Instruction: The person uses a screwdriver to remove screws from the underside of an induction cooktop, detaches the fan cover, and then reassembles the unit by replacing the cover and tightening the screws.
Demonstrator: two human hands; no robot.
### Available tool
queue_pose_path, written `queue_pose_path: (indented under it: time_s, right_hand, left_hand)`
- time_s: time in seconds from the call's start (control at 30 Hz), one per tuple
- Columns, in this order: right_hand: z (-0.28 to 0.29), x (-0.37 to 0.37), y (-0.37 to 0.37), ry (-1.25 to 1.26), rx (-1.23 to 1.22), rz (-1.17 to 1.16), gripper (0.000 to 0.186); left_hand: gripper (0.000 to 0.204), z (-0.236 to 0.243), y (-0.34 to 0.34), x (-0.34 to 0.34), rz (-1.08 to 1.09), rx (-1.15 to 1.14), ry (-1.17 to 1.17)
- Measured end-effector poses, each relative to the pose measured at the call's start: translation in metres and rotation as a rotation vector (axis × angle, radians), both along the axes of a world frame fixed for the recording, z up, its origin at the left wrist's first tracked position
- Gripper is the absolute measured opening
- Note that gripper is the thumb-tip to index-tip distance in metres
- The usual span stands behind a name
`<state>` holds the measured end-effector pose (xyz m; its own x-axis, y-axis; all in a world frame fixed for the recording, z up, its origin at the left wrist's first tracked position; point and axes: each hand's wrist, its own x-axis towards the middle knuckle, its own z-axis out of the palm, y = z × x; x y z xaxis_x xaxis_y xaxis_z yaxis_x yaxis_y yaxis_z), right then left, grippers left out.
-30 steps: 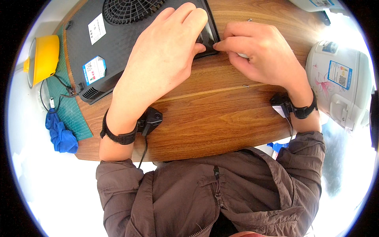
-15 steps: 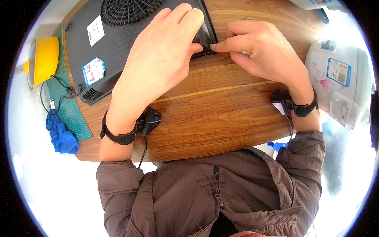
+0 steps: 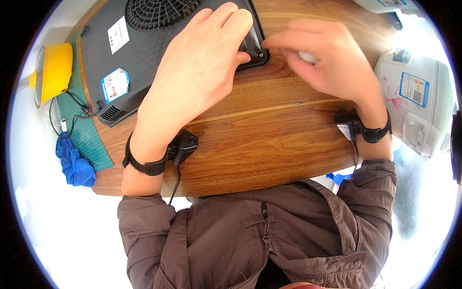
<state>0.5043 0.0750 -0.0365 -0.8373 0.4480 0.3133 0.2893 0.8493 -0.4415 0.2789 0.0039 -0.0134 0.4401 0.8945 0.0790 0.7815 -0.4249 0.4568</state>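
Observation:
A black appliance with a round fan grille, which looks like an induction cooker turned bottom up, lies at the far left of the table. My left hand rests over its right side, fingers curled down and thumb bent inward; what the fingers grip is hidden. A screw head shows in the cooker's near right corner. Just right of that corner is my right hand, smeared by motion. Its fingers fold around a small white object, and the forefinger points at the cooker's edge.
A small loose screw lies on the wooden table. At the right stands a white rice cooker. On the left are a yellow pan, a green cutting mat, a black cord and a blue cloth.
My right hand has drawn slightly up and right off the cooker's corner, uncovering the screw head there. More of the white object shows in it. The left hand has barely moved.

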Motion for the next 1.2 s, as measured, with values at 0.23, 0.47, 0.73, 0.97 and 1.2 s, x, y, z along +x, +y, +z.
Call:
queue_pose_path:
  time_s: [0.23,0.47,0.73,0.97,1.2]
  right_hand:
    - [0.067,0.038,-0.003,0.197,0.092,-0.446,0.021]
    - [0.063,0.035,-0.032,0.494,-0.116,-0.46,0.02]
    - [0.054,0.024,-0.037,0.51,-0.184,-0.454,0.02]
    - [0.05,0.018,-0.035,0.5,-0.217,-0.444,0.02]
    - [0.048,0.014,-0.036,0.486,-0.232,-0.439,0.019]
  left_hand:
    - [0.026,0.001,0.0,0.001,-0.017,0.015,0.003]
    - [0.025,-0.005,-0.001,0.003,-0.002,0.041,0.009]
    - [0.025,-0.002,-0.001,-0.001,-0.01,0.071,0.056]
    - [0.025,-0.001,0.002,-0.001,-0.002,0.042,0.023]
    - [0.024,-0.001,0.002,0.0,-0.006,0.055,0.026]
